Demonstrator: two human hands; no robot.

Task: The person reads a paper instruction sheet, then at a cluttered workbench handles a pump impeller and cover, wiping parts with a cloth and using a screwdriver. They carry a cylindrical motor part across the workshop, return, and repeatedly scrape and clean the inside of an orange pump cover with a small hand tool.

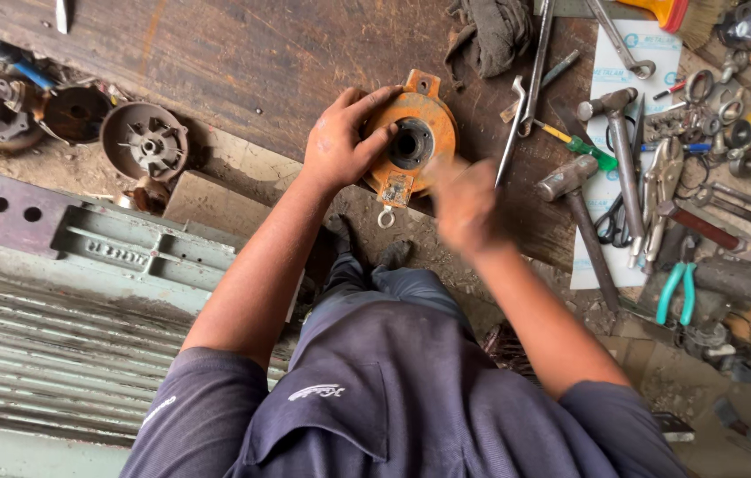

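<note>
**Orange disc steadied at bench edge**

Left hand (340, 142) clasped over the rim of a round orange-painted metal housing (412, 142) with a dark centre bore, lying flat on the worn wooden workbench (242, 62) near its front edge. Right hand (464, 205) blurred just beside the housing; grip impossible to tell. Steel hammers (583, 190) close by on the right.

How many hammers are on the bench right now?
2. One hammer lies on the white sheet right of the orange housing; the other hammer is just below-left. Clutter may hide more.
</note>
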